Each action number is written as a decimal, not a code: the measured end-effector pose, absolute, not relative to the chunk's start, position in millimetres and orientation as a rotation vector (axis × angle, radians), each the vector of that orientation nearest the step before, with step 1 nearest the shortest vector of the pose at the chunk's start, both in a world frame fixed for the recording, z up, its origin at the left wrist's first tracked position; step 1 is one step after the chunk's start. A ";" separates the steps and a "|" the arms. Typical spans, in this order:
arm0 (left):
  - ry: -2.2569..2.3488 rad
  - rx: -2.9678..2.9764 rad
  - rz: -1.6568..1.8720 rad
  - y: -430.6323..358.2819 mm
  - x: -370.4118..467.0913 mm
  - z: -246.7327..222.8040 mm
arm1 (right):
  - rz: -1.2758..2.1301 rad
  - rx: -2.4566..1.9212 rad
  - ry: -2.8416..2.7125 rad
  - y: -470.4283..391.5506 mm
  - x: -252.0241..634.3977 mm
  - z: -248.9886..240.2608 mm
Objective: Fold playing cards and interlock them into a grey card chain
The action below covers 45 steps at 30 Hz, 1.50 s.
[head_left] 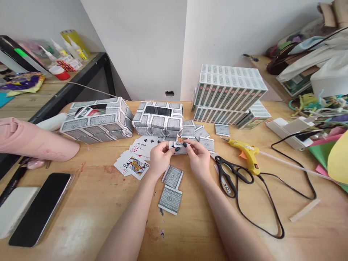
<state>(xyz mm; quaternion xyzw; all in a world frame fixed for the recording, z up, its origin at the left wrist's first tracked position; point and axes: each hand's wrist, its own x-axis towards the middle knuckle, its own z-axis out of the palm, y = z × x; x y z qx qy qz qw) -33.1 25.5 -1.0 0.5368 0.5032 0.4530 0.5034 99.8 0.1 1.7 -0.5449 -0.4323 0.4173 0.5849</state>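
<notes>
The small card (181, 150) is being held up between the two hands above the worktop (116, 214), its long axis running left to right across the person's front. The left hand (161, 157) is pinching its left end and the right hand (199, 155) is pinching its right end, so neither is standing clearly nearer. A narrow patterned strip is showing along the card's far edge, seemingly a fold; whether the card is touching the worktop, I cannot tell. Just beyond it, the smaller card-covered box (158, 122) is sitting roughly parallel to that axis, while two patterned pieces (170, 200) are lying on the near side.
</notes>
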 end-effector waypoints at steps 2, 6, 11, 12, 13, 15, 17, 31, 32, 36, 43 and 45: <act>1.228 1.263 1.154 24.7 -31.8 0.8 | 1.002 -1.286 -0.961 1.4 100.0 0.7; 1.292 1.210 1.286 23.9 -30.0 4.9 | 1.067 -1.317 -0.978 1.7 100.2 1.5; 1.400 1.344 1.241 22.4 -31.6 5.7 | 1.257 -1.214 -1.016 -2.6 96.3 9.1; 1.411 1.385 1.223 22.1 -32.1 5.2 | 1.277 -1.202 -1.024 -3.3 95.7 10.0; 1.416 1.424 1.210 22.0 -32.6 4.5 | 1.291 -1.196 -1.036 -3.8 95.3 10.4; 1.413 1.476 1.194 22.1 -33.5 3.0 | 1.312 -1.192 -1.063 -3.9 95.1 9.8; 1.412 1.478 1.181 22.6 -33.8 1.6 | 1.355 -1.173 -1.074 -3.3 95.1 8.3; 1.287 1.370 1.206 18.4 -30.7 -1.1 | 1.464 -1.079 -0.873 -0.6 95.4 6.9; 1.284 1.358 1.217 18.6 -30.6 -0.9 | 1.477 -1.070 -0.867 -0.9 95.2 7.5; 1.288 1.305 1.215 18.9 -29.7 0.8 | 1.500 -1.034 -0.845 -1.9 93.3 9.4; 1.190 1.294 1.185 18.2 -29.2 6.0 | 1.498 -0.968 -0.797 -1.0 91.2 9.5; 1.149 1.232 1.166 17.6 -29.1 5.8 | 1.505 -0.957 -0.801 -0.8 90.6 9.7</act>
